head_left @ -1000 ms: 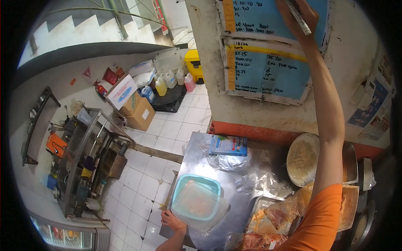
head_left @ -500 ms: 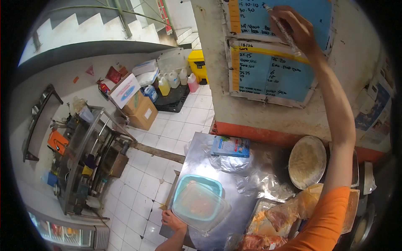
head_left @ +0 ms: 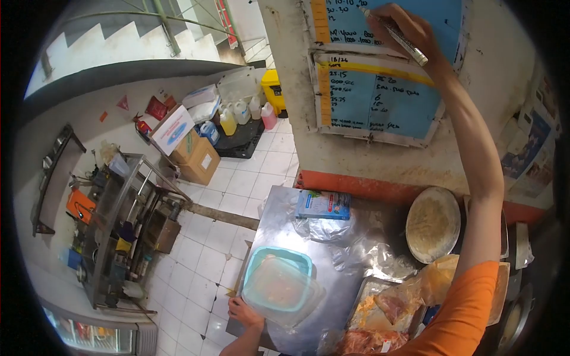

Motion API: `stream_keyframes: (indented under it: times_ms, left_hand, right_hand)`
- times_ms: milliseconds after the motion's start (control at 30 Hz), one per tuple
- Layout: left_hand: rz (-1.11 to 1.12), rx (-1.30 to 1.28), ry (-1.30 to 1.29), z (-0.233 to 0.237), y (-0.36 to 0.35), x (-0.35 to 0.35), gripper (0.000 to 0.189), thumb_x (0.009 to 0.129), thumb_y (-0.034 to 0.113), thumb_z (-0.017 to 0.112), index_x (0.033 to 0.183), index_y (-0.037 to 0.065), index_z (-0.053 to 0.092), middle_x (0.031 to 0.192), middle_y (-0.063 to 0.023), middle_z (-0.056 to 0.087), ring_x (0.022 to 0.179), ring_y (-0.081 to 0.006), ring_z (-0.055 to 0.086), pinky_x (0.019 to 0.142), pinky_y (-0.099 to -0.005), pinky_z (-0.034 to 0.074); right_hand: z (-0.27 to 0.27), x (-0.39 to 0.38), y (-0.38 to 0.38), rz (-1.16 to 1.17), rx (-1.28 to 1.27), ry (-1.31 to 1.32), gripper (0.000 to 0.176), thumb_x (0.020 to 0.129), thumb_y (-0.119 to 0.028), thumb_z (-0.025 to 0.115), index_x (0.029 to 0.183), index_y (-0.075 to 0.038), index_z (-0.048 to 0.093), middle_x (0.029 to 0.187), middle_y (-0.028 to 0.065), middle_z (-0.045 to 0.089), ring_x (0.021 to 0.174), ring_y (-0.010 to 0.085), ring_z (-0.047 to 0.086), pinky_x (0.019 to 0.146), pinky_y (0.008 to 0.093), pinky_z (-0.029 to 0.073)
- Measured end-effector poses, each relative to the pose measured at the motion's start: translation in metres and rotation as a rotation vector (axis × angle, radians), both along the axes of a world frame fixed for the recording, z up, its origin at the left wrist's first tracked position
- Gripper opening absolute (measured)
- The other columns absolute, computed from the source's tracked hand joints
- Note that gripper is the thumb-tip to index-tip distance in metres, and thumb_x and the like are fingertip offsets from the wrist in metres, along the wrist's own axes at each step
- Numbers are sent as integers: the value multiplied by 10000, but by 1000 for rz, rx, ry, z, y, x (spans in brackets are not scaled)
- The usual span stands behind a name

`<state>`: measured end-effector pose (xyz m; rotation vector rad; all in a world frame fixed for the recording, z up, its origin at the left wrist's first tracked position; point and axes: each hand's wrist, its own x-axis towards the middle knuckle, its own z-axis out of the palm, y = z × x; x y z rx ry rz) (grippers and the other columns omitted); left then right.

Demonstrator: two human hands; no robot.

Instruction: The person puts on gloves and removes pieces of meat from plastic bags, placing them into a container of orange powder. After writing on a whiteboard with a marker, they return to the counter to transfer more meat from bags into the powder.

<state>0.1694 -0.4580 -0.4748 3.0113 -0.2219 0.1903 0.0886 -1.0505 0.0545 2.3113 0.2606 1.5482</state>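
Observation:
My right hand [head_left: 409, 35] is raised to the upper whiteboard [head_left: 409, 24], closed around a marker pen [head_left: 405, 45]. The pen's tip meets the blue writing area beside handwritten numbers. Low in the view, my left hand [head_left: 245, 313] rests at the left edge of the metal table [head_left: 278, 222], fingers curled, by the corner of a clear plastic lid [head_left: 279, 291]. What those fingers grip, if anything, is hidden. Askew over a turquoise tub [head_left: 304, 256], the lid covers much of it; pale contents show through.
Below hangs a second written board [head_left: 380, 104]. On the table are a blue box [head_left: 323, 204], crumpled plastic [head_left: 386, 261], a tray of wrapped food [head_left: 386, 302] and a round floury pan [head_left: 433, 225]. Boxes [head_left: 199, 160] and jugs [head_left: 228, 121] stand behind; a metal rack [head_left: 122, 219] is left.
More digits show at the end of the upper board's number row. My right hand and the pen sit slightly lower. The whole view has shifted a little; my left hand stays by the lid.

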Motion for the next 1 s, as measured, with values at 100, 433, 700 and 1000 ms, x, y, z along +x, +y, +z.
stream_keyframes:
  times_ms: [100,433,700,1000]
  left_hand:
    - [11,-28,47,6,-2,-2,712,722,456,807,1161,49,422,1340,-149,408,1317,-311,405,1111,-512,265]
    - [-7,-6,34,1,-1,-2,700,698,434,833,1145,79,427,1305,-123,415,1318,-300,412,1119,-529,260]
    - [-55,-90,60,12,4,-3,662,736,445,804,1166,74,465,1342,-133,443,1315,-324,415,1118,-532,269]
    - [-1,-153,16,12,3,-4,363,928,316,645,1151,69,501,1330,-143,464,1289,-327,430,1103,-525,281]
  right_hand:
    - [3,4,-1,62,-120,-9,130,938,-91,729,993,-67,613,840,73,702,712,150,693,586,294,555]
    - [3,3,-5,19,-81,-74,96,959,-101,709,972,-76,618,773,52,678,674,120,668,561,282,525]
    - [15,6,-37,125,70,-366,203,1013,-248,621,935,-67,575,631,48,591,496,150,529,477,322,458]
    - [-127,-77,188,408,1111,62,164,1004,-214,626,1039,-53,624,910,14,663,694,72,593,543,259,500]
